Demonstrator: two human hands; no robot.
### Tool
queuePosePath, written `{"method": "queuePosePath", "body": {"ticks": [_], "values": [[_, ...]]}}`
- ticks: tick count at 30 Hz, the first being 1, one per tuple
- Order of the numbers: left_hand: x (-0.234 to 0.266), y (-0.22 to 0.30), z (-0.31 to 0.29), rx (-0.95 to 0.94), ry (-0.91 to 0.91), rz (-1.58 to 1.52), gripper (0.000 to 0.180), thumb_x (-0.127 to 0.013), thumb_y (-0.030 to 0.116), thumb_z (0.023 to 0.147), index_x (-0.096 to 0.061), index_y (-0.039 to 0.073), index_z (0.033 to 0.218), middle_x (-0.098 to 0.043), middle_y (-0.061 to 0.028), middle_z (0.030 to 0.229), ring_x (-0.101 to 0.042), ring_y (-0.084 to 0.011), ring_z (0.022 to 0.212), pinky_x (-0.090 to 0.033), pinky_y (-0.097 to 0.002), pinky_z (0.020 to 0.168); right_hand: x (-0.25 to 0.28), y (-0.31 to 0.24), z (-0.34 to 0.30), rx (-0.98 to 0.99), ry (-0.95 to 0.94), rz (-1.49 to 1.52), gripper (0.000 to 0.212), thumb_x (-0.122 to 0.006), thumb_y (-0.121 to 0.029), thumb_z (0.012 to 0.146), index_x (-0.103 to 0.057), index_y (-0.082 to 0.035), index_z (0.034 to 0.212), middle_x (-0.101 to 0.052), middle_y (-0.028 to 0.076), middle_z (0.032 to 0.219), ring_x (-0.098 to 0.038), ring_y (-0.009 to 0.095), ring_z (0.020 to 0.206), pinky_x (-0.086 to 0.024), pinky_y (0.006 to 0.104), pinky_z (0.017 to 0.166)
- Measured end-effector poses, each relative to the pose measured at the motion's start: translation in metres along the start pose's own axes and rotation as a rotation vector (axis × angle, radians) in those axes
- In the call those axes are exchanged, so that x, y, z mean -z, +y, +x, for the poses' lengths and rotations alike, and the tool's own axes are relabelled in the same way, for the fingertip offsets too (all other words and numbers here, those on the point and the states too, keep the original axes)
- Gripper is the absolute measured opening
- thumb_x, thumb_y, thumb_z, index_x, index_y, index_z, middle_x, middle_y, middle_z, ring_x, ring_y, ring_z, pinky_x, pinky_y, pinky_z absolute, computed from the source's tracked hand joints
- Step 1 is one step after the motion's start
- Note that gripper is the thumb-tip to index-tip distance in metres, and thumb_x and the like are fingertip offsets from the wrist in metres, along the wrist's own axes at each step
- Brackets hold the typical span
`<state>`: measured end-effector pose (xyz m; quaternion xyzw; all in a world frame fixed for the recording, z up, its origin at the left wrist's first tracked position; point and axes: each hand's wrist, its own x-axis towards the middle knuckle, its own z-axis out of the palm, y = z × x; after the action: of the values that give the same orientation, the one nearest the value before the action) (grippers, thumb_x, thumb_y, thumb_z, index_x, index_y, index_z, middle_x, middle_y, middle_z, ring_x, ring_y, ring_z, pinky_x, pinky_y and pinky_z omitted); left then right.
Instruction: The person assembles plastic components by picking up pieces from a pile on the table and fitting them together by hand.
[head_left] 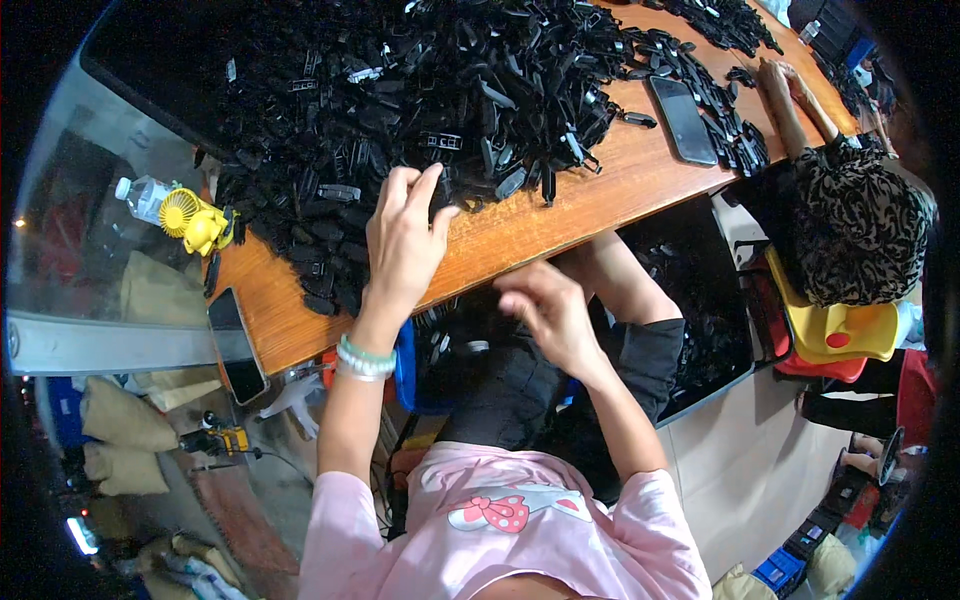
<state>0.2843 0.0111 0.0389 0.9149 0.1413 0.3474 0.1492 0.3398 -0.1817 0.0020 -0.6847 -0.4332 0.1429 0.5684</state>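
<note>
My left hand [405,240] reaches over the near edge of a big pile of small black plastic clips [440,90] on the wooden table. Its thumb and fingers are apart, with the fingertips close to dark pieces; nothing shows gripped between them. Green and pale bracelets [365,358] circle that wrist. Just off the table's front edge, above my lap, is my right hand [553,312]. Its fingers are bent and a little smeared, so whether they hold anything cannot be seen. Some pieces in the pile have grey or silvery parts.
A phone [684,120] lies right of the pile, another phone [238,345] at the left corner. Near that corner are a yellow fan [195,220] and a bottle [146,196]. Another person's hands [790,90] rest at the far right. A blue bin [407,375] sits below the table.
</note>
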Motion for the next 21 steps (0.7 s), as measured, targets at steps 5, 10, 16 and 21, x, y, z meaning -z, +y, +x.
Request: {"method": "queuePosePath", "body": {"ticks": [5, 10, 16, 21], "values": [[-0.001, -0.002, 0.013, -0.072, 0.016, 0.089, 0.028, -0.071, 0.004, 0.074, -0.065, 0.002, 0.101, -0.056, -0.0102, 0.092, -0.058, -0.0251, 0.080, -0.049, -0.0341, 0.069, 0.020, 0.016, 0.046, 0.006, 0.390, -0.331, 0.011, -0.059, -0.001, 0.081, -0.061, -0.001, 0.092, -0.056, 0.019, 0.085, -0.058, 0.038, 0.079, -0.048, 0.0409, 0.070], [-0.011, 0.009, -0.006, -0.127, 0.134, 0.010, 0.028, -0.067, 0.003, 0.077, -0.062, 0.003, 0.105, -0.060, -0.0128, 0.103, -0.060, -0.0298, 0.086, -0.051, -0.0371, 0.071, 0.032, 0.039, 0.078, 0.081, 0.503, -0.587, 0.021, -0.055, 0.005, 0.078, -0.063, -0.005, 0.095, -0.054, 0.017, 0.099, -0.056, 0.034, 0.087, -0.047, 0.0392, 0.075], [-0.019, 0.000, -0.012, -0.046, 0.086, -0.110, 0.023, -0.063, 0.001, 0.081, -0.060, 0.000, 0.104, -0.061, -0.0169, 0.104, -0.062, -0.0326, 0.091, -0.051, -0.0385, 0.075, 0.037, 0.053, 0.080, 0.233, 0.288, -0.755, 0.024, -0.057, -0.008, 0.077, -0.062, -0.010, 0.100, -0.054, 0.013, 0.107, -0.052, 0.029, 0.099, -0.042, 0.0382, 0.084], [-0.016, 0.000, -0.010, 0.302, 0.153, -0.448, 0.018, -0.056, 0.001, 0.088, -0.058, -0.002, 0.106, -0.060, -0.0104, 0.077, -0.058, -0.0149, 0.059, -0.046, -0.0278, 0.054, 0.041, 0.052, 0.079, 0.362, 0.266, -0.855, 0.024, -0.063, -0.001, 0.073, -0.063, -0.008, 0.095, -0.055, 0.010, 0.108, -0.050, 0.029, 0.100, -0.041, 0.0404, 0.082]]}}
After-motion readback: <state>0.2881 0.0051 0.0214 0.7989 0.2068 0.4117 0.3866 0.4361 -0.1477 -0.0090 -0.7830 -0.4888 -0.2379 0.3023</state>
